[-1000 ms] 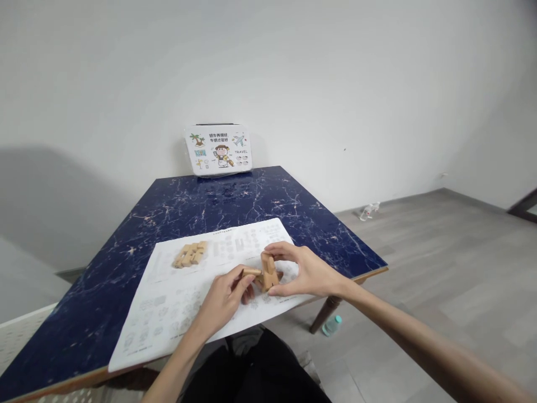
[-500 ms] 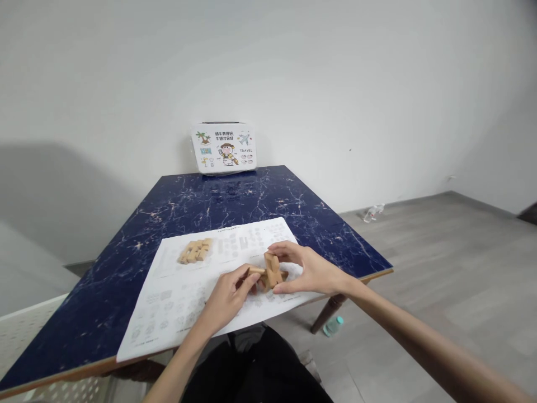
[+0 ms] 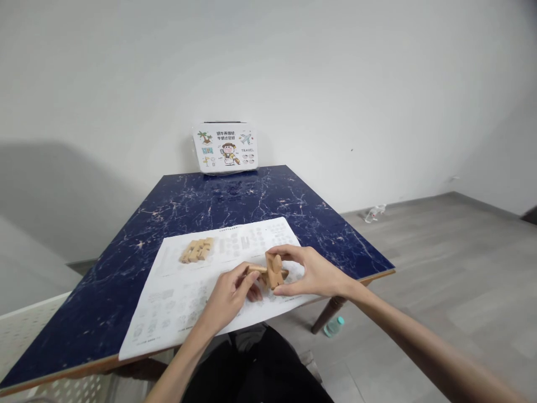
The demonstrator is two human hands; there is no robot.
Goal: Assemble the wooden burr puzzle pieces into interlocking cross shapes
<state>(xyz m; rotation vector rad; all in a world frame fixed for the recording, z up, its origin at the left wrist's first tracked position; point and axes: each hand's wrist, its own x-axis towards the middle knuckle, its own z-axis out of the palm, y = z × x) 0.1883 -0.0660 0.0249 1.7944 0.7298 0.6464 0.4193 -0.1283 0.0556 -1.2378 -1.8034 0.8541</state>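
Both hands hold a partly joined wooden burr puzzle (image 3: 274, 272), made of notched light-brown sticks that cross each other, just above a printed paper sheet (image 3: 168, 285). My left hand (image 3: 232, 288) pinches a stick that juts out on the left side, thumb on top. My right hand (image 3: 308, 271) grips the upright cluster between thumb below and fingers above. Where the sticks meet inside is partly hidden by the fingers. A group of loose notched wooden pieces (image 3: 197, 250) lies together on the sheet's upper left.
The sheet lies on a dark blue marbled table (image 3: 235, 201). A white box with cartoon prints (image 3: 226, 148) stands at the table's far edge against the wall. On the floor are a bottle with a teal cap (image 3: 334, 326) and a crumpled clear plastic item (image 3: 375, 212).
My hands keep nearly the same hold on the puzzle; the left fingers under it have shifted slightly. The whole view has moved a little.
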